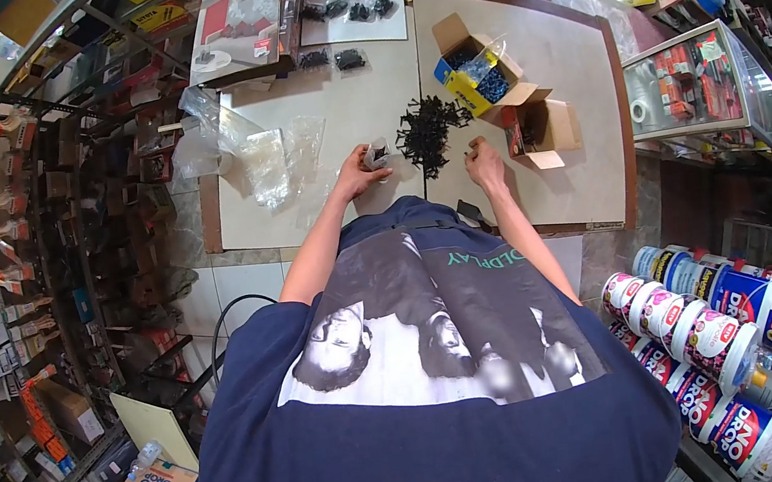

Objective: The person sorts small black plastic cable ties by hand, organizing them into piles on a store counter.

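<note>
My left hand [359, 173] is closed around a small clear plastic bag [378, 154], with a few dark pieces showing inside. A loose heap of black screws [428, 136] lies on the table just to the right of that bag. On the heap's other side is my right hand [485, 166], its fingers curled together in a pinch; whatever is between them is too small to tell. Flat empty clear bags [267, 164] are spread to the left of my left hand. Filled bags of black screws [350, 59] lie toward the back.
An open yellow and blue box [478, 75] and an open cardboard box [545, 130] stand right of the heap. A Vinilex box [240, 22] is at the back left. Packed shelves [6, 230] line the left; paint buckets [716, 345] and a glass display case [699, 80] are right.
</note>
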`<state>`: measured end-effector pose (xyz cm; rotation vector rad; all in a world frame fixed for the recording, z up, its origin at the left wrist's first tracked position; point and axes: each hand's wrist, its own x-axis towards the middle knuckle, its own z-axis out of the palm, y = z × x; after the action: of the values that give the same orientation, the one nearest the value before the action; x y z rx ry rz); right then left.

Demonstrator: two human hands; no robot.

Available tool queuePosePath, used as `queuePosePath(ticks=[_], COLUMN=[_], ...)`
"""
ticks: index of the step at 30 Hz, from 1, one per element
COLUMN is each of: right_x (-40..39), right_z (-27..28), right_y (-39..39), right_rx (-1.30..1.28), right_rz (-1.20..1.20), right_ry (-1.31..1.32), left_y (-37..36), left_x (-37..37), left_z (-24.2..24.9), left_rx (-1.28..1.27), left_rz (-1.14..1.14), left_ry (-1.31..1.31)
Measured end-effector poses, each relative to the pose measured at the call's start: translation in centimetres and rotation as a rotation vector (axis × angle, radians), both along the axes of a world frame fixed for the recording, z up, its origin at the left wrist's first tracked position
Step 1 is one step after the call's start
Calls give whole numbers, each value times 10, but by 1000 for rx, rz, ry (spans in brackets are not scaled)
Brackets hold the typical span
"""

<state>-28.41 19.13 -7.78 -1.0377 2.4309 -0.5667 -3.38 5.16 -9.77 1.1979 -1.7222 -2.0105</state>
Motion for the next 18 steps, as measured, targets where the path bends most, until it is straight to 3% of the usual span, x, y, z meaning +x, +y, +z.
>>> queuePosePath(ticks=[4, 10, 13, 18], right_x=[-10, 42, 59, 34], right_z=[8, 69, 90, 69], right_y=[-3, -56, -65, -55], right_rx=[-26, -315, -284, -234], right_rz=[-122, 188, 216, 127], right_ry=[-74, -667, -685, -547], left_y=[0, 0, 1, 2], left_x=[0, 0, 1, 0], left_z=[-5, -12, -5, -1], left_rx=[-3, 43, 62, -11], left_rz=[4, 20, 30, 30], left_ry=[1, 52, 54, 30])
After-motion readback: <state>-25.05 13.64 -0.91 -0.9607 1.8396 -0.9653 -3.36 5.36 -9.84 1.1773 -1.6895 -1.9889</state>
